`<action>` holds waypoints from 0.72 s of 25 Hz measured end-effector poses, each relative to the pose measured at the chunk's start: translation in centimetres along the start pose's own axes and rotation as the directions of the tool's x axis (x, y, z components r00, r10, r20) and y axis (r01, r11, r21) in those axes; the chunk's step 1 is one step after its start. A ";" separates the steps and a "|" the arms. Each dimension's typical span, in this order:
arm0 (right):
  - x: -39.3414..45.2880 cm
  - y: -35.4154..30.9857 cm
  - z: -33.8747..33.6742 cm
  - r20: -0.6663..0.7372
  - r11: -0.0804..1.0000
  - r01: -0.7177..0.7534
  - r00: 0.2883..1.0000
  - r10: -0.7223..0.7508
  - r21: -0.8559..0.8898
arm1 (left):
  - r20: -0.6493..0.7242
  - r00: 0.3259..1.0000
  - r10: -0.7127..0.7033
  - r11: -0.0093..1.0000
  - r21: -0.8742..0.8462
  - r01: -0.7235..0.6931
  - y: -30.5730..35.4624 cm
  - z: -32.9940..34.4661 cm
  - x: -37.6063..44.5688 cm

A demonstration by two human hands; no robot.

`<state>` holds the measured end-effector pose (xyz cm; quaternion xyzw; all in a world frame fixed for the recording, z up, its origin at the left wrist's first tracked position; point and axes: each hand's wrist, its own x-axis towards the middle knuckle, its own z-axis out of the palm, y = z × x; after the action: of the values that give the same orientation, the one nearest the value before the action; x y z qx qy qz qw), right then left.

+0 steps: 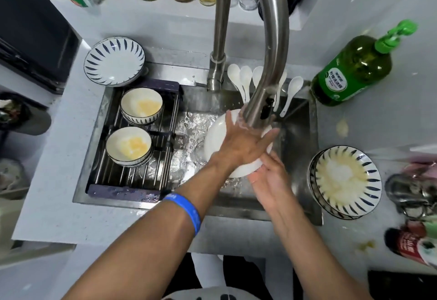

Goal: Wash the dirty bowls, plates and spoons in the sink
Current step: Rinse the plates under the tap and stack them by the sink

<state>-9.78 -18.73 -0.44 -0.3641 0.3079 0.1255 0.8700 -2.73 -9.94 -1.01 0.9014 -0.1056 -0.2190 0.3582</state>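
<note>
Under the steel tap point(257, 68), in the sink point(300, 139), a white plate point(214, 139) is pressed by the left hand point(246, 139), whose fingers are laid out straight and flat across its face, while its near rim is gripped from below by the curled fingers of the right hand point(269, 174). Off to the left of the left hand, two yellow-stained bowls point(128, 146) are seen on a dark rack point(132, 176), and just beyond the fingertips white spoons point(243, 79) are lined up behind the tap. To the right of the right hand, a soiled striped plate stack point(345, 181) is parked on the counter, with a green soap bottle point(354, 68) further back.
</note>
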 end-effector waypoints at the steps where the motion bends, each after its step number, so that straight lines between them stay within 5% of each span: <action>1: -0.5 -0.4 -0.2 0.001 0.999 0.012 1.000 -0.012 0.048 | 0.016 0.997 -0.071 0.993 -0.094 0.072 0.5 -1.2 1.8; 5: -0.7 -2.4 -0.9 0.022 0.984 0.053 0.998 -0.058 0.171 | -0.042 0.916 -0.400 0.825 -0.451 0.340 -2.5 -4.6 4.0; 8: 1.3 -2.5 -1.3 -0.014 0.992 0.020 1.000 -0.018 0.128 | 0.181 0.904 -0.388 0.287 -0.908 0.305 -6.2 -4.8 -0.2; 9: 2.3 -2.3 -1.2 -0.076 0.999 -0.029 0.997 0.032 0.045 | 0.188 0.907 -0.376 0.169 -0.949 0.267 -6.8 -4.9 -1.6; 10: 3.3 -2.3 -1.0 -0.159 0.993 -0.110 0.982 0.101 -0.052 | 0.164 0.901 -0.402 0.157 -0.957 0.244 -6.9 -4.9 -2.9; 12: 4.4 -2.4 -0.4 -0.256 0.914 -0.356 0.918 0.303 -0.196 | 0.045 0.926 -0.374 0.412 -0.887 0.209 -6.5 -5.0 -5.6; 14: 4.8 -2.5 0.4 -0.245 0.842 -0.460 0.883 0.400 -0.282 | 0.000 0.989 -0.149 0.694 -0.712 0.104 -6.0 -4.9 -8.0; 16: 5.4 -3.0 0.8 -0.261 0.848 -0.423 0.899 0.351 -0.318 | -0.023 0.998 0.061 0.921 -0.385 -0.065 -6.6 -4.3 -9.3; 18: 5.2 -3.4 0.9 -0.288 0.868 -0.342 0.926 0.245 -0.360 | -0.098 0.989 0.113 0.985 -0.117 -0.124 -8.2 -4.2 -9.1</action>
<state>-3.86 -20.51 -1.36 -0.4962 0.4274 0.2742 0.7042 -8.45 1.65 -1.07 0.8789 -0.1289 -0.1622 0.4297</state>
